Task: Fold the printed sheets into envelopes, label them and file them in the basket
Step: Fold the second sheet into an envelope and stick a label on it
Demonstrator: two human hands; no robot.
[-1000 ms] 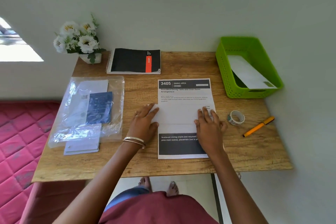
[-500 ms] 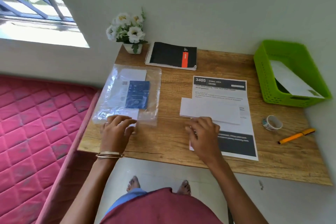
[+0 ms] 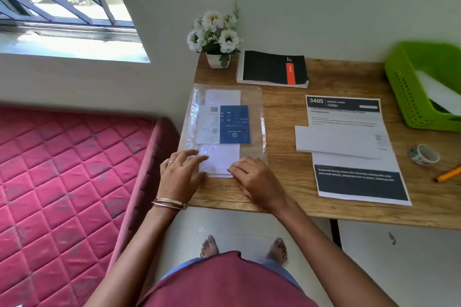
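Right hand leaving printed sheet, now joining left hand at clear packet of envelopes; both resting loose-fingered, gripping nothing; sheet lying mid-surface with envelope on it, fetching another likely

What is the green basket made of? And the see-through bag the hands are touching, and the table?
The green basket looks like hard moulded plastic: uniform bright colour, rows of small holes in its wall. The bag seems thin, soft, glossy plastic: clear, crinkled, catching light. The table shows brown wood grain, matt; solid wood or printed laminate, I cannot tell.
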